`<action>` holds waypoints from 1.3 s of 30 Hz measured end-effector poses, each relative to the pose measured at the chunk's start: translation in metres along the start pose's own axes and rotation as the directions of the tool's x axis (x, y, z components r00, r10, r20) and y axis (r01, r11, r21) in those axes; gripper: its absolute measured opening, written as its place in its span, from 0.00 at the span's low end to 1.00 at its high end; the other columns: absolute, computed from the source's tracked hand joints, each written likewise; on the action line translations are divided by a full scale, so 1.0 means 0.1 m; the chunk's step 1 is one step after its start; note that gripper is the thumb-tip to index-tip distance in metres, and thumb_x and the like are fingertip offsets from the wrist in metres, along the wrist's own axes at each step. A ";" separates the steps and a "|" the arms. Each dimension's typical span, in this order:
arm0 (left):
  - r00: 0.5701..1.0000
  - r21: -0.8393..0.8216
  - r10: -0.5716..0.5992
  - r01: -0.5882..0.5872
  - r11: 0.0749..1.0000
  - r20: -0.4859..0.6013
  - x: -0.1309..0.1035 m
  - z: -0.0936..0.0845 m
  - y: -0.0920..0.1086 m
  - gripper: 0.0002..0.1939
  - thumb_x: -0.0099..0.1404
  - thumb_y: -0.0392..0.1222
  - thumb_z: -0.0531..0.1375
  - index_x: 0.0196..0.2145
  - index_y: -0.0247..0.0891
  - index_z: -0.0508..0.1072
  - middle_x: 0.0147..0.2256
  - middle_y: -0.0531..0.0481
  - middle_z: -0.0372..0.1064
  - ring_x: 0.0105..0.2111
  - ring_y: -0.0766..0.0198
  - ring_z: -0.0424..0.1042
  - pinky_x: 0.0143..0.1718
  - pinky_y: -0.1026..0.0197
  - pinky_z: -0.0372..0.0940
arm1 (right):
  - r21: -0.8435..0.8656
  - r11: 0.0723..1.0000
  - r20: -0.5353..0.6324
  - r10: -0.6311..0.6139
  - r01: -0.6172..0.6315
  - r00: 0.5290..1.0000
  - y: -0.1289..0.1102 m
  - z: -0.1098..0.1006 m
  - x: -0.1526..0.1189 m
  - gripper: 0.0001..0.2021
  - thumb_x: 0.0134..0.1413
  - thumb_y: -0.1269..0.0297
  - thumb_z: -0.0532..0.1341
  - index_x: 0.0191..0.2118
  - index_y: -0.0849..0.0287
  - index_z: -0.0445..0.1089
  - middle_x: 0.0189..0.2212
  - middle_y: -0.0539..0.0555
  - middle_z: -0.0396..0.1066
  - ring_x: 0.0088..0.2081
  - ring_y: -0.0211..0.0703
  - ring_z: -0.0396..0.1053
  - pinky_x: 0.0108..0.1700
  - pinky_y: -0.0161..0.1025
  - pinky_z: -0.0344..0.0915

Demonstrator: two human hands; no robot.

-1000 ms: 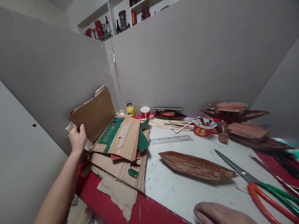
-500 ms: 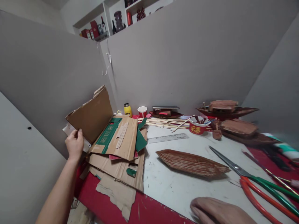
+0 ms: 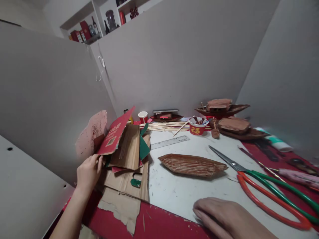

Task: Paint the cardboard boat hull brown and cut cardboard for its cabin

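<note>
While grey partition walls (image 3: 186, 59) box in the work corner, the table (image 3: 154, 215) below carries a red cover and, over it, a white board (image 3: 171, 202) marked with dark flecks, likely laid there to spare the surface. Overlapping its left side is a cardboard stack (image 3: 124, 184), tan and ridged, with torn edges. Above this slants a red printed panel (image 3: 117, 132), its lower corner clamped between thumb and fingers of the left hand (image 3: 88, 172) — an edge hold that seems to suit a thin, stiff sheet. Large scissors (image 3: 233, 163), steel-bladed, lie to the right, perhaps for easy reach. Between them and the stack sits a brown boat hull (image 3: 191, 166), pointed and grooved lengthwise. Near it is the right hand (image 3: 219, 212), fingers drawn together; its palm is hidden — whether it holds anything, I cannot tell. Behind are a flat ruler (image 3: 170, 142), a stained paper cup (image 3: 196, 127) and slender pale sticks (image 3: 159, 127).
</note>
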State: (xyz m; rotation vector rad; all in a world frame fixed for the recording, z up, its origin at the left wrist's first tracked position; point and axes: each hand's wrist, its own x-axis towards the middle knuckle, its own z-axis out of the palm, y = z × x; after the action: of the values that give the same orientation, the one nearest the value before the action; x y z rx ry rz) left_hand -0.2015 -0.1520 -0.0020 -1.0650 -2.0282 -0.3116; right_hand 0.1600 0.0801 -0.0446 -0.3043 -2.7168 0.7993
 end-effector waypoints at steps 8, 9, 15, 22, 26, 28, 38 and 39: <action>0.961 -0.154 0.278 -0.273 0.950 0.010 -0.14 -0.14 0.62 0.08 0.71 0.41 0.55 0.36 0.41 0.73 0.31 0.47 0.78 0.30 0.60 0.77 0.33 0.61 0.67 | -0.028 1.000 0.054 -0.006 0.007 0.999 -0.01 -0.02 0.02 0.17 0.68 0.60 0.50 0.31 0.54 0.71 0.25 0.52 0.73 0.27 0.43 0.71 0.32 0.37 0.65; 0.945 -0.185 0.325 -0.315 0.931 0.024 -0.11 -0.16 0.75 0.07 0.71 0.41 0.55 0.37 0.41 0.73 0.33 0.46 0.78 0.32 0.60 0.77 0.36 0.61 0.68 | -0.031 0.999 0.063 -0.006 0.008 0.998 -0.01 -0.02 0.02 0.17 0.68 0.60 0.50 0.31 0.54 0.71 0.25 0.52 0.73 0.27 0.43 0.71 0.32 0.37 0.65; 0.898 -0.186 0.421 -0.396 0.899 0.123 0.33 -0.05 1.44 0.06 0.67 0.44 0.59 0.38 0.40 0.74 0.32 0.42 0.75 0.34 0.52 0.73 0.33 0.54 0.66 | -0.054 0.999 0.083 0.007 -0.003 0.996 -0.03 -0.03 0.02 0.16 0.68 0.63 0.50 0.30 0.55 0.70 0.26 0.52 0.73 0.28 0.43 0.71 0.33 0.38 0.64; 0.928 -0.222 0.363 -0.337 0.915 0.086 0.63 0.24 1.53 0.12 0.63 0.33 0.60 0.22 0.40 0.71 0.25 0.45 0.70 0.28 0.56 0.69 0.28 0.57 0.60 | -0.037 0.998 0.130 0.057 -0.053 0.990 -0.01 -0.05 0.01 0.16 0.69 0.62 0.49 0.30 0.55 0.67 0.29 0.52 0.73 0.31 0.44 0.71 0.35 0.39 0.63; 0.976 -0.324 0.217 -0.200 0.925 0.016 0.71 0.11 1.31 0.10 0.67 0.38 0.58 0.28 0.41 0.75 0.27 0.47 0.72 0.30 0.58 0.70 0.31 0.59 0.62 | -0.006 0.998 0.130 0.061 -0.061 0.990 0.02 -0.04 0.00 0.16 0.69 0.62 0.49 0.30 0.55 0.66 0.29 0.52 0.72 0.30 0.44 0.70 0.35 0.39 0.61; 0.992 -0.405 0.120 -0.119 0.906 -0.022 0.79 0.00 1.19 0.09 0.67 0.41 0.58 0.30 0.40 0.76 0.28 0.49 0.72 0.30 0.60 0.71 0.33 0.60 0.64 | -0.007 0.998 0.132 0.057 -0.057 0.990 0.03 -0.04 -0.01 0.16 0.69 0.62 0.48 0.30 0.55 0.66 0.28 0.52 0.72 0.30 0.43 0.69 0.34 0.40 0.61; 0.905 -0.632 -0.411 0.255 0.732 -0.112 1.05 -0.38 0.71 0.09 0.59 0.45 0.64 0.26 0.38 0.76 0.22 0.56 0.67 0.23 0.66 0.66 0.25 0.64 0.62 | 0.016 0.999 0.087 0.040 -0.041 0.995 0.01 -0.05 -0.02 0.15 0.69 0.62 0.50 0.31 0.55 0.69 0.29 0.52 0.73 0.31 0.45 0.71 0.35 0.41 0.61; 0.889 -0.639 -0.444 0.278 0.717 -0.112 1.05 -0.40 0.67 0.10 0.59 0.46 0.64 0.26 0.38 0.76 0.22 0.56 0.66 0.23 0.66 0.65 0.25 0.64 0.62 | 0.011 0.999 0.090 0.040 -0.041 0.995 0.01 -0.05 -0.02 0.15 0.69 0.62 0.50 0.31 0.55 0.69 0.29 0.52 0.73 0.31 0.46 0.71 0.35 0.42 0.61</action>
State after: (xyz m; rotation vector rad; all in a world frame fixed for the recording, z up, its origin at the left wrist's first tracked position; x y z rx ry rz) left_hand -0.1619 -0.0717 0.0934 -0.9012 -1.9172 -1.3300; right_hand 0.1636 0.0831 -0.0413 -0.3290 -2.7962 0.8603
